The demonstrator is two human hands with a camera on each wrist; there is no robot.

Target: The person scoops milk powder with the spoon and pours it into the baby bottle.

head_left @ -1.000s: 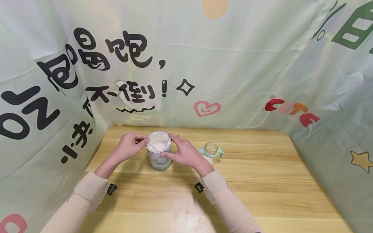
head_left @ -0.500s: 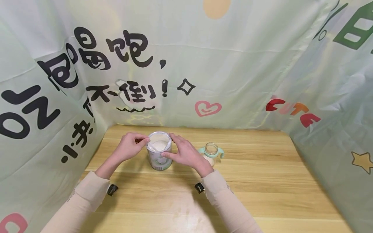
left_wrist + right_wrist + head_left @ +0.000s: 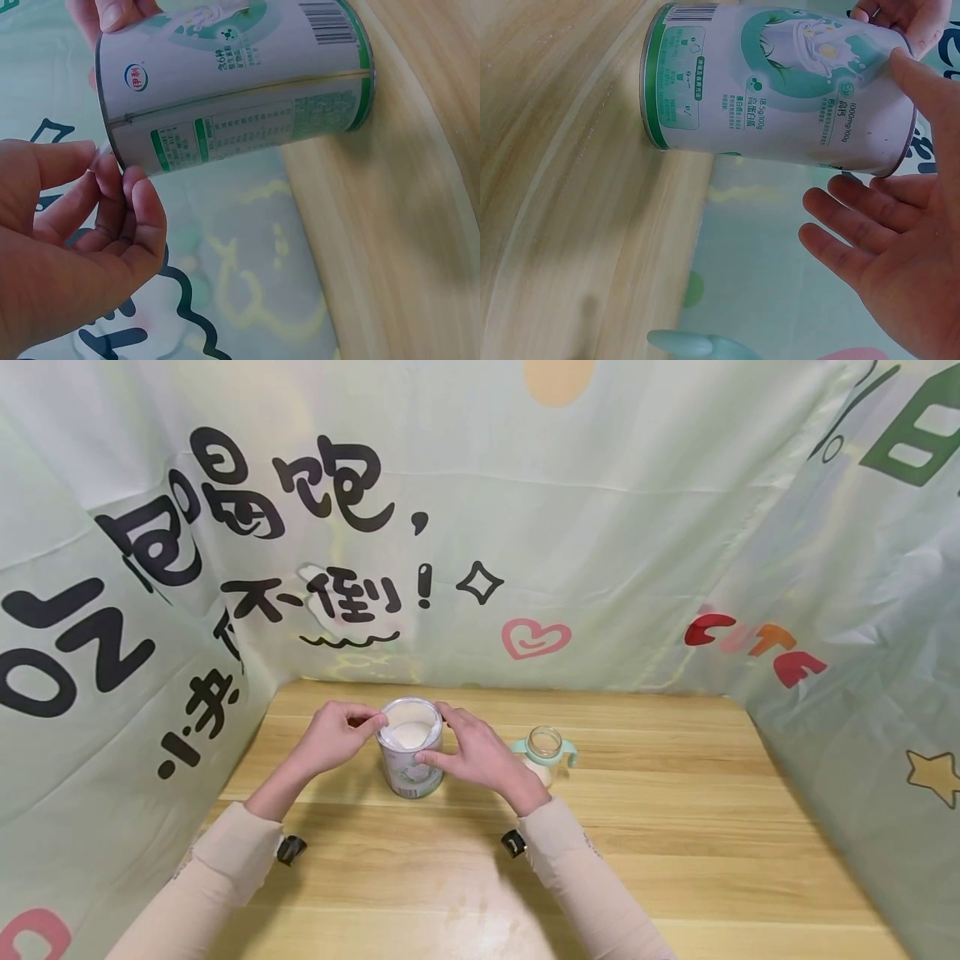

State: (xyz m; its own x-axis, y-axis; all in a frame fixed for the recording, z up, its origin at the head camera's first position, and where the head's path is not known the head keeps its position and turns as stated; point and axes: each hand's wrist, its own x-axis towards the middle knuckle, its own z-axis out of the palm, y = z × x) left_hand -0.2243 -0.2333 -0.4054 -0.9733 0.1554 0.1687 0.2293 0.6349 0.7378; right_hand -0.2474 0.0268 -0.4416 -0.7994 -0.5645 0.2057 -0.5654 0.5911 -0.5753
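Note:
An open milk powder can [image 3: 411,773] stands upright on the wooden table, pale powder [image 3: 412,734] inside. At its left rim, my left hand [image 3: 335,739] pinches a small whitish piece [image 3: 100,155] between thumb and fingertip; I cannot tell what that piece is. More fingertips of this hand sit right at the can's edge in the left wrist view. From the other side my right hand [image 3: 483,752] holds the can near the top, thumb on the front and forefinger at the rim. Its remaining fingers [image 3: 855,225] extend loosely beside the can in the right wrist view.
Behind my right wrist stands an uncapped baby bottle [image 3: 542,752] with mint-green handles and pale contents. A printed fabric screen [image 3: 615,568] encloses the table [image 3: 637,852] at the back and both sides.
A whitish strip reaching from my left fingertips into the can has dropped lower against the inner wall and shows less. Both hands and the can keep nearly the same position.

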